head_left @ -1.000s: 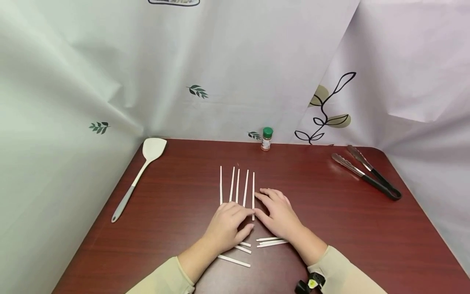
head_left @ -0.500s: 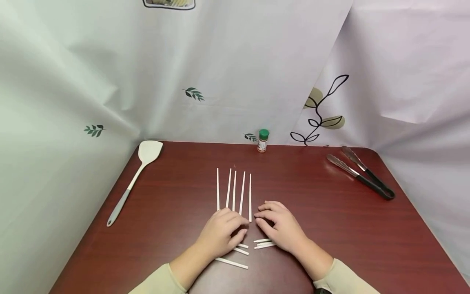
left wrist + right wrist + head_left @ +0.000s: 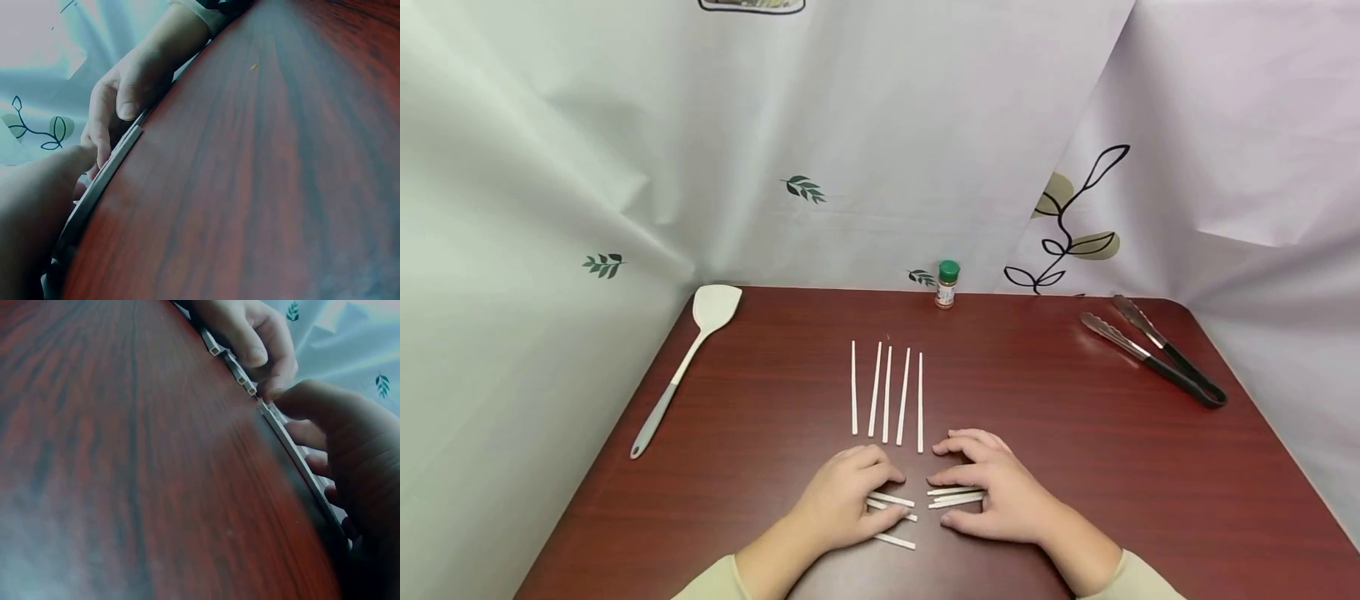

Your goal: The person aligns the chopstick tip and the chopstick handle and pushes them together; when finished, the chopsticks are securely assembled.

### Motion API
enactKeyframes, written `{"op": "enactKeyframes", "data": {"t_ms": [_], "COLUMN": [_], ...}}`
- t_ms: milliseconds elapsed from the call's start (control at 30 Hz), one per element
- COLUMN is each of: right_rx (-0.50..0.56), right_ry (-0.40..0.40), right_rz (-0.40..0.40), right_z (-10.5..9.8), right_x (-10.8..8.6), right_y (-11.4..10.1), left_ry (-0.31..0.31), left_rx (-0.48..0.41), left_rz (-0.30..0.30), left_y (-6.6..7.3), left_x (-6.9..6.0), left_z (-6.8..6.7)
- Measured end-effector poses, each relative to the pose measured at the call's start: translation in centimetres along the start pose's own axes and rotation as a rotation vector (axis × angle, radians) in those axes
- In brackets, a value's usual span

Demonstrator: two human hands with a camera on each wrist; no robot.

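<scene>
Several slim white chopsticks [image 3: 887, 396] lie roughly side by side on the table, pointing away from me. My left hand [image 3: 844, 504] rests low over a few more chopsticks [image 3: 897, 542], whose right ends poke out past its thumb and index finger. My right hand [image 3: 1003, 490] is over a small bunch of chopsticks [image 3: 955, 498], with its fingers beyond them and its thumb on the near side. Both hands have loosely bent, spread fingers, and neither visibly pinches a stick. In the right wrist view, square ends of chopsticks [image 3: 241, 380] show beside the left hand.
On the left of the brown table [image 3: 760, 367] lies a white spatula [image 3: 692, 358] with a grey handle. A green-capped spice jar [image 3: 946, 285] stands at the back edge. Metal tongs [image 3: 1153, 350] with black handles lie at right. Printed white sheets [image 3: 880, 125] hang around the table.
Both hands have come back toward me from the row of chopsticks, the right one leaving its rightmost stick. Now they are at the nearer chopsticks, and the row's near ends show.
</scene>
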State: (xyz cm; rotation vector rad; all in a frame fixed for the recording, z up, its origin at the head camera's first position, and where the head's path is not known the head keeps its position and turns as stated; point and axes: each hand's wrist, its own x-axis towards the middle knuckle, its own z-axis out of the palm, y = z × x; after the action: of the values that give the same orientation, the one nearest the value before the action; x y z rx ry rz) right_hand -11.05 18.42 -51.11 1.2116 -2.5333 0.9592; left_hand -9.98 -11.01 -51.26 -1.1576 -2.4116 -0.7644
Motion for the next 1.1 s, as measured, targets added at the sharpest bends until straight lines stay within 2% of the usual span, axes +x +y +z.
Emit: {"op": "enactKeyframes", "data": {"t_ms": [133, 267, 367, 567, 833, 1100], "right_rx": [0.017, 0.018, 0.017, 0.028, 0.095, 0.094], "right_ry": [-0.011, 0.027, 0.041, 0.033, 0.021, 0.028], "right_rz": [0.004, -0.013, -0.017, 0.025, 0.129, 0.128], "right_z": [-0.09, -0.09, -0.09, -0.04, 0.18, 0.23], "right_x": [0.09, 0.21, 0.22, 0.23, 0.42, 0.46], "right_y": [-0.09, -0.04, -0.02, -0.2, -0.57, -0.64], "left_ry": [0.021, 0.03, 0.024, 0.02, 0.002, -0.043], "left_rx": [-0.053, -0.164, -0.208, -0.187, -0.184, -0.139], "left_rz": [0.038, 0.032, 0.022, 0.046, 0.013, -0.028], "left_y": [-0.26, -0.69, -0.89, -0.9, -0.75, -0.42], "left_x": [-0.04, 0.14, 0.28, 0.33, 0.4, 0.49], "left_z": [0.01, -0.14, -0.19, -0.03, -0.02, -0.04]}}
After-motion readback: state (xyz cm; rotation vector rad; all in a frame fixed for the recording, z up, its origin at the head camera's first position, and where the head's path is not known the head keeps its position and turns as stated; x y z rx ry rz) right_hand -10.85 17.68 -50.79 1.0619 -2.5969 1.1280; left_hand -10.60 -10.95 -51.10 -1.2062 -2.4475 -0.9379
